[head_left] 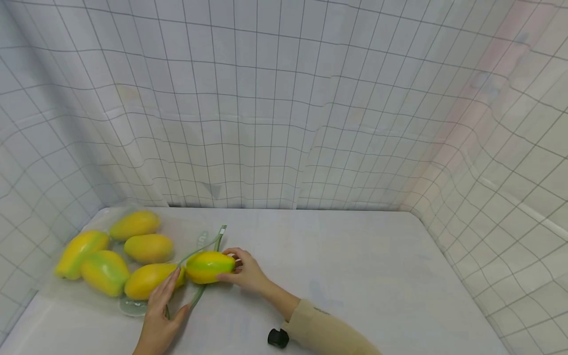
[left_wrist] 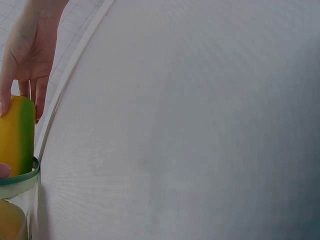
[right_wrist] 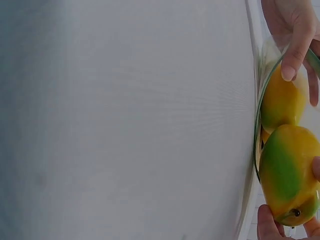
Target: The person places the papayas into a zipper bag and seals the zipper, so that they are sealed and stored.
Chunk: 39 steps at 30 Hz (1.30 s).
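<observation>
In the head view, a clear plastic bag (head_left: pixel 184 231) with a green-edged mouth lies flat on the left, several yellow-green mangoes inside it. My right hand (head_left: pixel 248 273) grips one mango (head_left: pixel 208 267) by its right end, at the bag's mouth. Straight fingers of my left hand (head_left: pixel 161 308) touch the mouth's edge, thumb spread apart from them. Beside that hand, another mango (head_left: pixel 148 282) lies just inside. The right wrist view shows the gripped mango (right_wrist: pixel 287 172) close to the green rim (right_wrist: pixel 256 135). A fingertip also touches this mango (left_wrist: pixel 17 135) in the left wrist view.
The white table (head_left: pixel 355 266) extends to the right of the bag. White grid-patterned curtains (head_left: pixel 284 108) hang behind it and along both sides. A small black object (head_left: pixel 278 338) is beside the right sleeve (head_left: pixel 326 328), near the front.
</observation>
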Motion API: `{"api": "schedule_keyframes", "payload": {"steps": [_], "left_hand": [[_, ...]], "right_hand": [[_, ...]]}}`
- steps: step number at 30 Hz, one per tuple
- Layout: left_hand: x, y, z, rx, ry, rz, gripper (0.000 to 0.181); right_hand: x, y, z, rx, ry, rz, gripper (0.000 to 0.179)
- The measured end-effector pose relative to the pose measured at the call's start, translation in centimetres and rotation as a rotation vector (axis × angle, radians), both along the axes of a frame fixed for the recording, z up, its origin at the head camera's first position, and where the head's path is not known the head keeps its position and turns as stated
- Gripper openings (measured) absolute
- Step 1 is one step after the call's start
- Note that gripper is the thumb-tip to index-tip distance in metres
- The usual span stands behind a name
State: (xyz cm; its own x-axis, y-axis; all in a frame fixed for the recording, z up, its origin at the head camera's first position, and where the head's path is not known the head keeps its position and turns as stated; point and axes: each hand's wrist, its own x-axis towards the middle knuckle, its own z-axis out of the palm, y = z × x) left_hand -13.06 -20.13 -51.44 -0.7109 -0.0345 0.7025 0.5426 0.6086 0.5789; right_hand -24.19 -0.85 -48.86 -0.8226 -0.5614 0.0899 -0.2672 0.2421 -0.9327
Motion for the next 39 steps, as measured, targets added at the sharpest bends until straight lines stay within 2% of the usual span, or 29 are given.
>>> {"api": "schedule_keyframes", "payload": {"steps": [6,12,21,30,39], "left_hand": [[0.0,0.0,-0.1,-0.004,-0.005,0.006,0.079],[0.0,0.0,-0.1,-0.008,-0.012,0.012,0.081],[0.2,0.3,0.0,-0.001,-0.037,0.040,0.094],[0.0,0.1,-0.1,-0.010,-0.024,0.021,0.094],[0.1,0.1,-0.1,-0.006,-0.031,0.021,0.093]], "right_hand": [[0.1,-1.1,-0.2,-0.012,-0.007,-0.032,0.046],[0.4,-2.1,-0.4,0.012,0.022,-0.065,0.048],[0.7,-3.0,-0.4,-0.006,0.036,-0.084,0.047],[0.7,-4.1,-0.4,-0.057,0.049,-0.115,0.044],[0.7,-4.9,-0.6,-0.099,-0.006,-0.187,0.043]]}}
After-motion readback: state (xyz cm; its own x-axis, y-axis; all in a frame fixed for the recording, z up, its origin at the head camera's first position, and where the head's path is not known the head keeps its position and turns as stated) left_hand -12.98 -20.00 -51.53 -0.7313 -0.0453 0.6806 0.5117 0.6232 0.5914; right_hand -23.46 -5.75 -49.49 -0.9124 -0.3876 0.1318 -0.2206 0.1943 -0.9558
